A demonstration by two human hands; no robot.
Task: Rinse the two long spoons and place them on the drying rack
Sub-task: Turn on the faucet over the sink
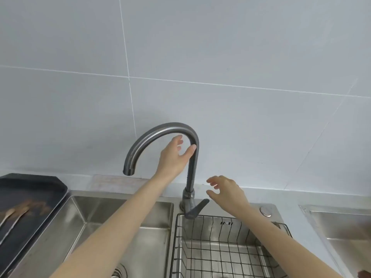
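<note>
Two long spoons (12, 219) lie unrinsed on dark tray (34, 187), worktop's left edge. Left hand (174, 155) open, thumb touching faucet neck (192, 167); right hand (226, 191) open beside lever (197, 207). No water visible. Drying rack (230, 247) bare; rinsing, placing both remain.

Left hand (174, 155) raised, fingers spread, thumb out; right hand (226, 192) lower, fingers loosely curled, empty, both forearms extended

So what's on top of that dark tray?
Two long spoons lie side by side on the dark tray, left of the sink. Brownish smears show near their bowls. Their handle ends run out of the picture, so those can't be seen.
</note>
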